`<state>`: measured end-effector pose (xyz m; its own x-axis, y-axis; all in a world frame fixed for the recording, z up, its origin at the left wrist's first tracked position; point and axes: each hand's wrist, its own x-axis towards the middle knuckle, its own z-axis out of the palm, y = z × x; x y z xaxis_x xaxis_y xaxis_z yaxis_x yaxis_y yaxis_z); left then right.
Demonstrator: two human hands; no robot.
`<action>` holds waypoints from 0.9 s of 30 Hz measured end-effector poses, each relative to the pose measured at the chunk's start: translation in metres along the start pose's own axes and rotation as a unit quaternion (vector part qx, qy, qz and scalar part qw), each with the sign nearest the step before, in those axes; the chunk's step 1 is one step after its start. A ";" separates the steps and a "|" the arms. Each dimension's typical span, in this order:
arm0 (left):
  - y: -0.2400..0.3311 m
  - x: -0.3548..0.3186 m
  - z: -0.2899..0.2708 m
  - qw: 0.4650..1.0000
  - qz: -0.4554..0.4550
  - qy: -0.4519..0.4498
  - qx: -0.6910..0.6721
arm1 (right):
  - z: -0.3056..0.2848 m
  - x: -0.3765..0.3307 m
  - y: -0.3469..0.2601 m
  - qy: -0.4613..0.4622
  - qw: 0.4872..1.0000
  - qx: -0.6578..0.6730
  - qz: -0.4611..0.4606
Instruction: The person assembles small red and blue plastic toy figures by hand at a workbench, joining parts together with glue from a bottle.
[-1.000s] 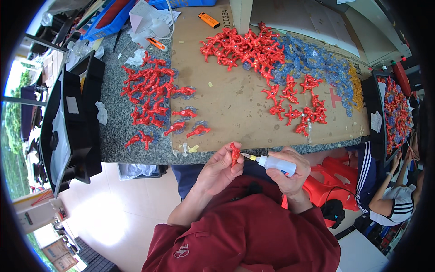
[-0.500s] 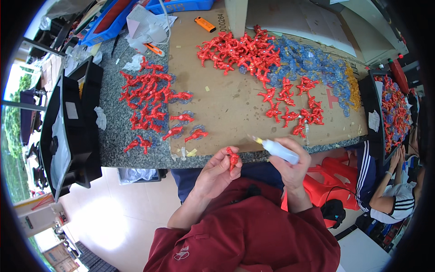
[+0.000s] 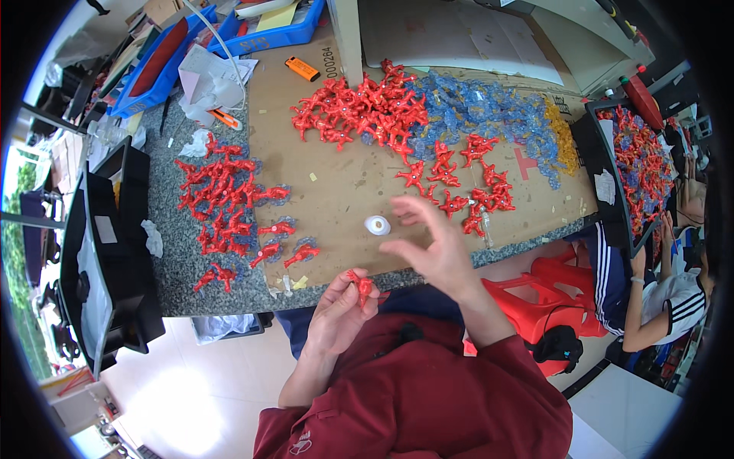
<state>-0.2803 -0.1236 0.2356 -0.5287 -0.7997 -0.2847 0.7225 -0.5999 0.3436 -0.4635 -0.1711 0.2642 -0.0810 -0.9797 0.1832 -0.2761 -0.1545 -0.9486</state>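
Observation:
My left hand [image 3: 337, 315], close to the table's near edge, pinches a small red plastic figure [image 3: 362, 288] between thumb and fingers. My right hand [image 3: 440, 249] is open over the cardboard, thumb and fingers spread, holding nothing. Just beside its fingertips is a white squeeze bottle [image 3: 377, 226], seen almost end-on as a round shape with a brownish centre. Loose red figures [image 3: 457, 180] lie to the right of it. On the left, several red figures with clear bluish pieces [image 3: 302, 254] attached or beneath lie in rows.
A heap of red figures [image 3: 359, 107] adjoins piles of clear blue pieces [image 3: 482, 115] and yellow pieces [image 3: 562, 141]. An orange cutter [image 3: 303, 69] lies at the back. Black bins stand left [image 3: 95, 260] and right [image 3: 604, 187]. Another person [image 3: 654, 306] sits at right.
My right hand has let go of the squeeze bottle, which now rests on the cardboard, and its fingers have spread. My left hand still holds the red figure. The whole view has shifted.

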 end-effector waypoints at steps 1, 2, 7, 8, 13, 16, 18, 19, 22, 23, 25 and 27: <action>0.000 0.000 0.001 1.000 0.000 -0.006 -0.002 | -0.012 0.008 -0.007 0.017 0.999 -0.028 0.011; 0.000 0.000 0.001 1.000 0.002 -0.011 -0.004 | -0.021 0.019 -0.008 0.034 0.998 -0.055 0.022; -0.005 0.005 0.012 0.999 -0.009 0.003 0.049 | -0.043 0.081 0.023 0.097 0.936 -0.320 -0.109; -0.005 0.004 0.013 0.999 -0.009 -0.004 0.049 | -0.044 0.083 0.024 0.098 0.936 -0.321 -0.109; -0.005 -0.002 0.009 0.999 0.001 0.006 0.050 | -0.045 0.065 0.020 0.077 0.954 -0.273 -0.093; -0.004 -0.003 0.004 0.999 0.001 0.001 0.041 | -0.038 0.026 0.006 0.070 0.956 -0.238 -0.159; -0.003 -0.002 0.004 0.999 -0.005 -0.009 0.035 | -0.032 -0.001 0.006 0.066 0.945 -0.248 -0.203; -0.003 0.000 0.008 0.999 -0.011 -0.015 0.037 | -0.029 -0.015 0.010 0.042 0.930 -0.297 -0.214; -0.005 0.001 0.010 0.999 -0.019 -0.014 0.043 | -0.019 -0.037 0.026 0.009 0.915 -0.335 -0.226; -0.005 0.001 0.011 0.999 -0.021 -0.011 0.048 | -0.018 -0.040 0.029 0.004 0.918 -0.325 -0.228; -0.006 0.000 0.010 0.999 -0.019 -0.004 0.050 | -0.022 -0.040 0.024 -0.013 0.930 -0.298 -0.217; -0.007 -0.003 0.008 0.998 -0.015 0.004 0.053 | -0.022 -0.033 0.019 0.005 0.960 -0.238 -0.147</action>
<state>-0.2870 -0.1175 0.2410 -0.5456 -0.7814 -0.3030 0.6545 -0.6230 0.4283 -0.4874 -0.1388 0.2463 0.0598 -0.9008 0.4301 -0.6942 -0.3471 -0.6305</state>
